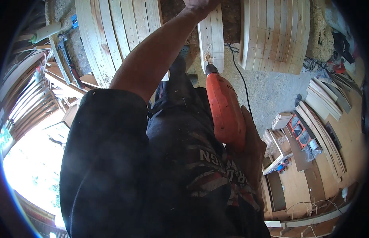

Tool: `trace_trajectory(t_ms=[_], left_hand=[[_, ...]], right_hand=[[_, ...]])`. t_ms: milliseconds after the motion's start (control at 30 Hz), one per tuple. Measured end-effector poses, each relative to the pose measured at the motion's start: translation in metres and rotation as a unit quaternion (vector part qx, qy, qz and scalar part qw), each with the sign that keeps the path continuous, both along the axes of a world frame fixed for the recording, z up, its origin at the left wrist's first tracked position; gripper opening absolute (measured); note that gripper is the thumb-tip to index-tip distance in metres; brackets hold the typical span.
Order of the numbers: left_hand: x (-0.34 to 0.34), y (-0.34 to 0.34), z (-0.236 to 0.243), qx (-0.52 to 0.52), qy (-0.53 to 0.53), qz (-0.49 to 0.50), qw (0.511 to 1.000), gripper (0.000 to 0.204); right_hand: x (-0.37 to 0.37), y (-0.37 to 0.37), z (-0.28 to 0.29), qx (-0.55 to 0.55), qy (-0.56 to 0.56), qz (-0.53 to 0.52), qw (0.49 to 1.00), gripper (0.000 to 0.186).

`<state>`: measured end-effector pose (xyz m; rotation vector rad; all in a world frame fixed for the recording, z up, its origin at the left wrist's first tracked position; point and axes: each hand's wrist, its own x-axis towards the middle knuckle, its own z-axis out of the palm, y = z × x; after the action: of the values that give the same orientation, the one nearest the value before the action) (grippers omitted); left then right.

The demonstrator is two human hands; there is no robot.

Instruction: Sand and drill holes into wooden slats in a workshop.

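Observation:
An orange-red power drill is gripped by my right hand, close to my body. Its black chuck points away from me at the near end of a pale wooden piece. Shavings lie where the bit meets the wood, and the bit's tip is hard to make out. Stretched far forward, my left hand rests at or over the far part of that same piece. The picture's upper edge cuts off its fingers, so their grip does not show.
Slatted wooden panels stand on the left and right. A black cable hangs beside the drill. A hammer lies far left. Boards and a shelf unit are at right. Sawdust covers the floor.

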<state>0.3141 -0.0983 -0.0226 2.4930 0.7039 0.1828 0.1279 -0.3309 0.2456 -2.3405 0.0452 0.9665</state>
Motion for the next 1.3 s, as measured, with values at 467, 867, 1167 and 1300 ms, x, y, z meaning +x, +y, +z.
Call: trace_trajectory(t_ms=[467, 867, 1167, 1300], left_hand=[[-0.002, 0.0, -0.009, 0.001, -0.034, 0.004, 0.999, 0.098], [0.002, 0.001, -0.011, 0.007, -0.028, 0.002, 1.0, 0.098], [0.001, -0.001, -0.004, -0.012, 0.008, -0.018, 1.0, 0.102], [0.003, 0.001, 0.003, -0.012, 0.012, -0.009, 1.0, 0.1]], right_hand=[[0.013, 0.011, -0.046, -0.007, -0.006, 0.01, 1.0, 0.071], [0.001, 0.009, -0.044, -0.013, -0.025, 0.022, 0.999, 0.07], [-0.034, -0.027, 0.016, -0.019, -0.123, -0.01, 0.992, 0.069], [-0.044, -0.044, 0.011, -0.014, -0.097, -0.041, 0.994, 0.068]])
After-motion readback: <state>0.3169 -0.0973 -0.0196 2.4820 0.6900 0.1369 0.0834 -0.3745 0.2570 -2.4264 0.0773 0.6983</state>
